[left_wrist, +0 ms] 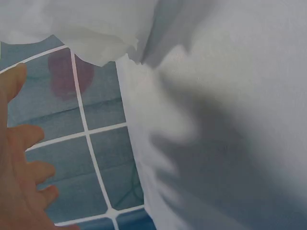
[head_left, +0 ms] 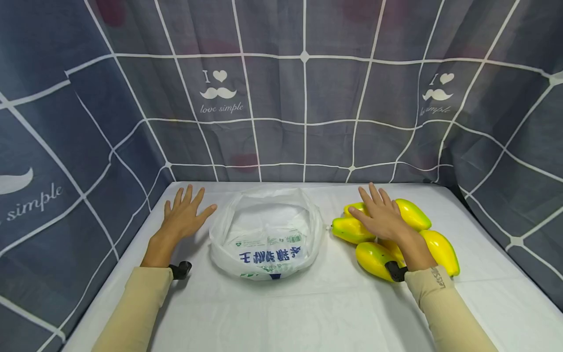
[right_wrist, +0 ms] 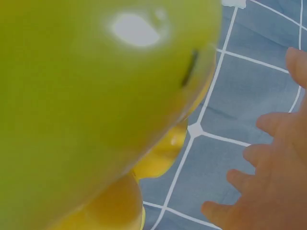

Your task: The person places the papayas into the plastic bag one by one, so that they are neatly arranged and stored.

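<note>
A white translucent plastic bag with blue and green print sits on the table, its mouth spread wide and facing up. To its left, my left hand is held with fingers spread and holds nothing. In the left wrist view, a white edge of the bag hangs near that hand. Several glossy yellow fruits with green tips, mango- or papaya-like, lie grouped at the right. Over them is my right hand, fingers spread, gripping none; it partly hides the group. One fruit looms large beside the hand in the right wrist view.
A white cloth covers the table. Dark grey-blue curtains with white grid lines stand behind the table and along both sides. A small black wrist camera is strapped to the left wrist, another to the right.
</note>
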